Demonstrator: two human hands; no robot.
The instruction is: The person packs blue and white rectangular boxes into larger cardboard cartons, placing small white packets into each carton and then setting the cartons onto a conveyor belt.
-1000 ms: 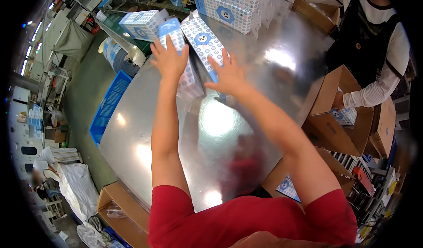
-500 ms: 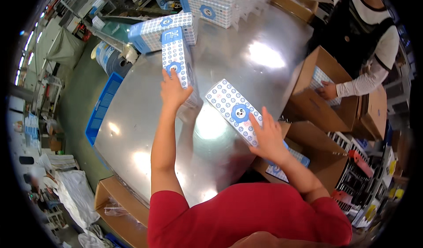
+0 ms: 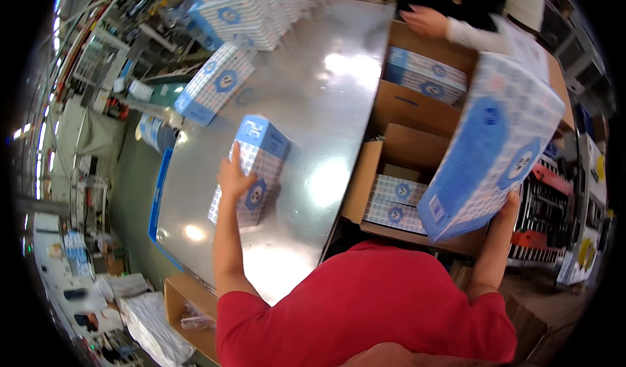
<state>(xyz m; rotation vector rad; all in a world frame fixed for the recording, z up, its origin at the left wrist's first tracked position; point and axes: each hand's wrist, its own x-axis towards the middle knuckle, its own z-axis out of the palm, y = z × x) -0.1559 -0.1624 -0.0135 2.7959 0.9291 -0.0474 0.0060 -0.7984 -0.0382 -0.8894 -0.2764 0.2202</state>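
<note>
My left hand [image 3: 236,176] is closed around the near-left side of a long blue-and-white patterned pack [image 3: 266,146] lying on the metal table. Off the table to the right, my right hand [image 3: 507,212] grips the lower end of another pack of that kind [image 3: 486,139]. This one is tilted and held up over an open brown carton [image 3: 365,184]. Most of my right hand's fingers are hidden behind the pack. Inside the carton two packs [image 3: 396,204] lie side by side.
A single pack [image 3: 217,83] lies at the table's far left edge, near a stack of packs [image 3: 244,15]. Beyond my carton, a co-worker's hand [image 3: 427,23] is over a second carton [image 3: 417,109] holding packs. A blue crate [image 3: 156,197] stands left of the metal table [image 3: 306,139].
My right hand has lifted its pack off the table and carried it right, above the carton. My left hand has drawn the other pack nearer. The co-worker's hand has left the carton's inside.
</note>
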